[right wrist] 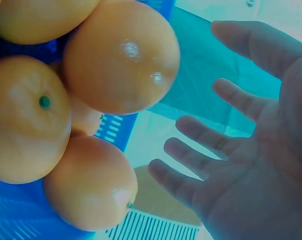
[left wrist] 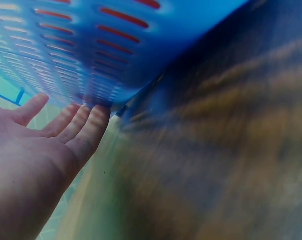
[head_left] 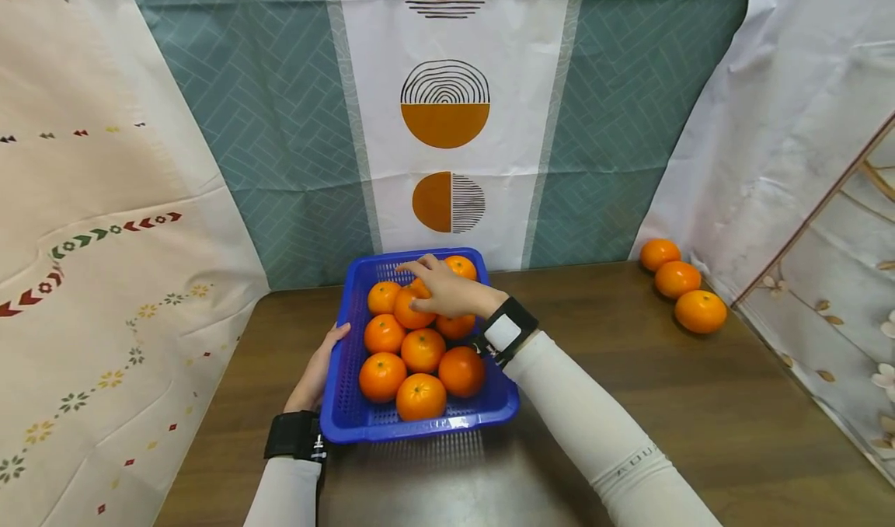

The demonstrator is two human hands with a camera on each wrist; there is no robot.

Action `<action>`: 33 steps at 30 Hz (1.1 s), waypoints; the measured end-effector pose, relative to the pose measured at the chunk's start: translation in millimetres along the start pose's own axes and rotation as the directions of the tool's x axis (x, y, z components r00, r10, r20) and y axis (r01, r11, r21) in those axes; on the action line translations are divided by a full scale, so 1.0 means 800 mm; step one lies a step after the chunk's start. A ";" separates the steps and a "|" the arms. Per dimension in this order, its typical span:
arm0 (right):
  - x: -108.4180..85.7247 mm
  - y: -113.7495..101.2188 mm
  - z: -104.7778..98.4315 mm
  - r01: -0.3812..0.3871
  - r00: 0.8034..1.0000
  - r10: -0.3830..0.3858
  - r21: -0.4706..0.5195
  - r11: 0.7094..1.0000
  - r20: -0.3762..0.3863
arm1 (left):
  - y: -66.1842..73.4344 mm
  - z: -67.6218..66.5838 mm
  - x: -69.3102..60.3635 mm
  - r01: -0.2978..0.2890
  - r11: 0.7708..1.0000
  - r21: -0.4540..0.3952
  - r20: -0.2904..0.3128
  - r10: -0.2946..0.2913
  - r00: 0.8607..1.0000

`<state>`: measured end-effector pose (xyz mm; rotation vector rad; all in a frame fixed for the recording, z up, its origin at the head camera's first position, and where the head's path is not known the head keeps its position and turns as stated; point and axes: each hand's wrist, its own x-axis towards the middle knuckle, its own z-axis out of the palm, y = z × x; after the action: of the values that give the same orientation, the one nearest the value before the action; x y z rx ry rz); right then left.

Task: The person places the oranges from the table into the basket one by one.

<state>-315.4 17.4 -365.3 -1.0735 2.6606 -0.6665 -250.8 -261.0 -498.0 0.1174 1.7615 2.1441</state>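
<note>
A blue plastic basket (head_left: 412,432) with slotted walls stands on the table, tilted slightly in the head view. Several oranges (head_left: 421,397) lie inside it. My left hand (head_left: 316,371) is at the basket's left side; in the left wrist view its extended fingertips (left wrist: 97,122) touch the outer wall. Over the far part of the basket hovers my right hand (head_left: 454,290), fingers spread, close above an orange (head_left: 412,307) that it partly hides. The right wrist view shows the palm (right wrist: 251,175) facing the oranges, nothing held.
Three more oranges (head_left: 678,280) sit in a line at the table's far right, beside the draped cloth (head_left: 790,200). The brown wooden table (head_left: 594,333) extends on both sides of the basket. A patterned curtain (head_left: 447,162) hangs behind the far edge.
</note>
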 end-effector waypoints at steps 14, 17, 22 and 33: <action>-0.033 0.017 -0.029 0.107 0.955 -0.075 0.097 0.990 -0.288 | 0.000 0.001 -0.003 0.005 1.000 -0.002 -0.011 -0.005 1.000; -0.046 0.025 -0.037 0.111 0.944 -0.066 0.123 0.986 -0.324 | 0.000 0.000 -0.003 0.008 1.000 0.001 -0.009 -0.008 1.000; -0.068 0.039 -0.047 0.110 0.914 -0.043 0.143 0.984 -0.403 | 0.001 -0.002 -0.004 0.010 1.000 0.011 -0.006 -0.010 1.000; -0.106 0.078 -0.058 0.105 0.840 -0.012 0.140 0.985 -0.543 | 0.002 -0.001 -0.001 0.017 1.000 0.024 0.011 -0.017 1.000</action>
<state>-308.1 131.7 -353.2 -1.0433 2.9544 -1.3586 -250.7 -261.9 -496.0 0.1199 1.7756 2.1077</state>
